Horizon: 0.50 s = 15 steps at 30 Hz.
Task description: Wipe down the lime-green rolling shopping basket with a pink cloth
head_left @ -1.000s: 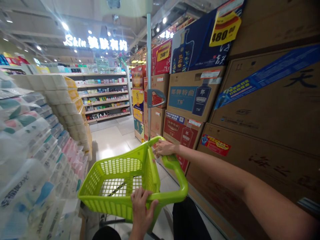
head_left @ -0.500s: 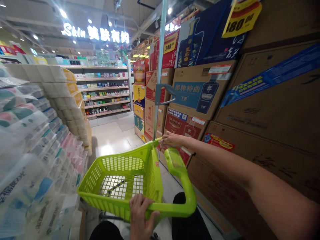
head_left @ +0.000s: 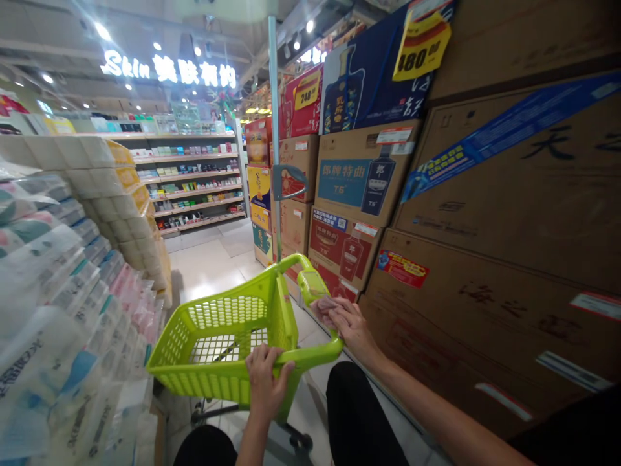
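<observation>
A lime-green shopping cart (head_left: pixel 208 372) with a lattice basket and a looped handle stands in front of my knees. My left hand (head_left: pixel 266 378) is closed over the near rim of the basket, where the handle begins. My right hand (head_left: pixel 350 327) presses a small crumpled greyish-pink cloth (head_left: pixel 326 305) onto the right side of the handle, just below its flat panel (head_left: pixel 310 285). Its fingers are bent over the cloth and partly hide it. The basket holds no goods that I can see. A metal pole (head_left: pixel 275 116) with a grey clip (head_left: pixel 286 181) rises behind the handle's far end.
Stacked liquor cartons (head_left: pixel 361 175) line the right side closely. Bagged tissue packs (head_left: pixel 63 278) are piled on the left. A tiled aisle (head_left: pixel 213 259) leads ahead to cosmetics shelves (head_left: pixel 194 171). Cart wheels (head_left: pixel 303 441) show near my legs.
My right hand has moved from the far end of the handle back along its right side, towards me. My left hand keeps hold of the rim. The view has shifted slightly.
</observation>
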Tool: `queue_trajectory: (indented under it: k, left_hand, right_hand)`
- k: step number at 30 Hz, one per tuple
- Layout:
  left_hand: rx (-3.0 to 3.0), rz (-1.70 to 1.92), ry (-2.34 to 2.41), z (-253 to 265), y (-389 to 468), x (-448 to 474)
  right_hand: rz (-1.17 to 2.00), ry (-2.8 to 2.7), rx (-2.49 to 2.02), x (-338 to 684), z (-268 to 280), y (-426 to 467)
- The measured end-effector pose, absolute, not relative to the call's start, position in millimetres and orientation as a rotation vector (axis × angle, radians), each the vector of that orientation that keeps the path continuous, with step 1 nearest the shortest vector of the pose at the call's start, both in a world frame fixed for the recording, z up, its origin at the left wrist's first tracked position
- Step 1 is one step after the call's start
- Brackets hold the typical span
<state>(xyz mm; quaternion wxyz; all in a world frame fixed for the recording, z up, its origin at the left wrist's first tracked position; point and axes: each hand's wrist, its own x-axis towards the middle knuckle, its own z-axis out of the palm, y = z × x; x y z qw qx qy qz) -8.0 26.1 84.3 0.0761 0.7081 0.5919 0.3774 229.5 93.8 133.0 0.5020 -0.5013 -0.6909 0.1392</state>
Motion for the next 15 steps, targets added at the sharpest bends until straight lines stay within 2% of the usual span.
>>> queue_trajectory:
  k: [5, 11, 15]
  left_hand:
    - [2.120, 1.047, 1.878, 87.9, 47.4, 17.0]
    - [2.362, 0.947, 1.762, 76.7, 58.5, 18.6]
    - [2.240, 0.909, 2.037, 59.0, 66.1, 3.5]
  right_hand:
    - [0.021, -1.626, -1.304, 218.6, 120.0, 63.1]
    - [-0.207, -1.674, -1.406, 241.3, 132.7, 110.0]
    - [-0.407, -1.716, -1.428, 213.6, 112.0, 108.0]
